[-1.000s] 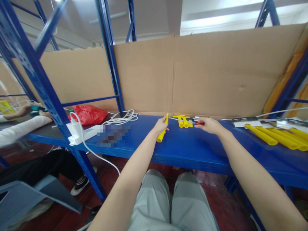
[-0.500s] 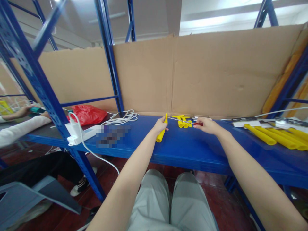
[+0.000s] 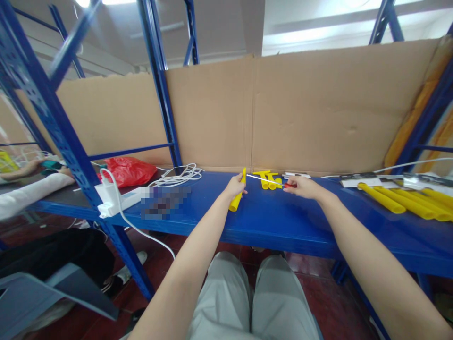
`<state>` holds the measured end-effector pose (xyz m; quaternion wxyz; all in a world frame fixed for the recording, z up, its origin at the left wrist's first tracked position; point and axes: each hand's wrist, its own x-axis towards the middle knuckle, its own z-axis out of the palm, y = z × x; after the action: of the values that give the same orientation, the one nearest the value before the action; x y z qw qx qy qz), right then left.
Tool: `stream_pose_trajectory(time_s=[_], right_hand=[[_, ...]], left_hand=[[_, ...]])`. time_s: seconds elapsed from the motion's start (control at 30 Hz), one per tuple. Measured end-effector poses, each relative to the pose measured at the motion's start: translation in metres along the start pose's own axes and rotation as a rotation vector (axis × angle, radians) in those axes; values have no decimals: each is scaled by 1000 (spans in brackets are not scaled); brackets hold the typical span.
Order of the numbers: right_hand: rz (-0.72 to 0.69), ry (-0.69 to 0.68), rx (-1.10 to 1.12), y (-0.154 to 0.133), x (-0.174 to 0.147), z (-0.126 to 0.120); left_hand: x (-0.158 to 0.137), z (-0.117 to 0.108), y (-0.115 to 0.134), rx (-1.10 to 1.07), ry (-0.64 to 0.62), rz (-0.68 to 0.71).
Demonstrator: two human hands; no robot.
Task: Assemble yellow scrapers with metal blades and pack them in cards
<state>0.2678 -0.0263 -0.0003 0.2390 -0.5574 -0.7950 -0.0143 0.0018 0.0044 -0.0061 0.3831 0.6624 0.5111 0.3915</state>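
Note:
My left hand [image 3: 235,186] is closed around a yellow tube-shaped piece [image 3: 235,203], held on a slant over the blue bench [image 3: 208,212]. In my right hand [image 3: 300,185] is the red handle of a screwdriver [image 3: 290,185]. Its long thin metal shaft points left, and the tip comes close to the upper part of the yellow piece; whether they touch I cannot tell. Behind the shaft lie several yellow T-shaped pieces [image 3: 272,184], partly covered by the shaft and my right hand.
Several yellow tubes [image 3: 382,198] lie at the right beside black-and-white packages [image 3: 361,181]. To the left are a white power strip [image 3: 123,200], coiled white cable [image 3: 184,174] and a red plastic bag [image 3: 129,171]. A cardboard panel [image 3: 300,113] backs the bench. Another person's arm [image 3: 38,189] is at far left.
The screwdriver's shaft now slopes slightly more, with its handle a little lower. My left hand keeps its hold on the yellow piece. The view has shifted slightly.

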Motion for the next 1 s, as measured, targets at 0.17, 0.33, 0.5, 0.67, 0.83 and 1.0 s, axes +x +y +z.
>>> stream_pose_trajectory(time_s=[0.17, 0.33, 0.5, 0.67, 0.83, 1.0], right_hand=[[-24, -57, -6, -3, 0, 1], [47, 5, -6, -5, 3, 3], [23, -43, 23, -7, 0, 3], [48, -158, 50, -15, -3, -1], [101, -203, -46, -15, -3, -6], [173, -244, -199, -6, -4, -9]], left_hand=[[1, -1, 0, 12, -8, -4], [0, -1, 1, 15, -22, -6], [0, -1, 1, 10, -7, -6], [0, 0, 0, 3, 5, 4], [-2, 1, 2, -26, -1, 9], [-2, 1, 5, -53, 48, -33]])
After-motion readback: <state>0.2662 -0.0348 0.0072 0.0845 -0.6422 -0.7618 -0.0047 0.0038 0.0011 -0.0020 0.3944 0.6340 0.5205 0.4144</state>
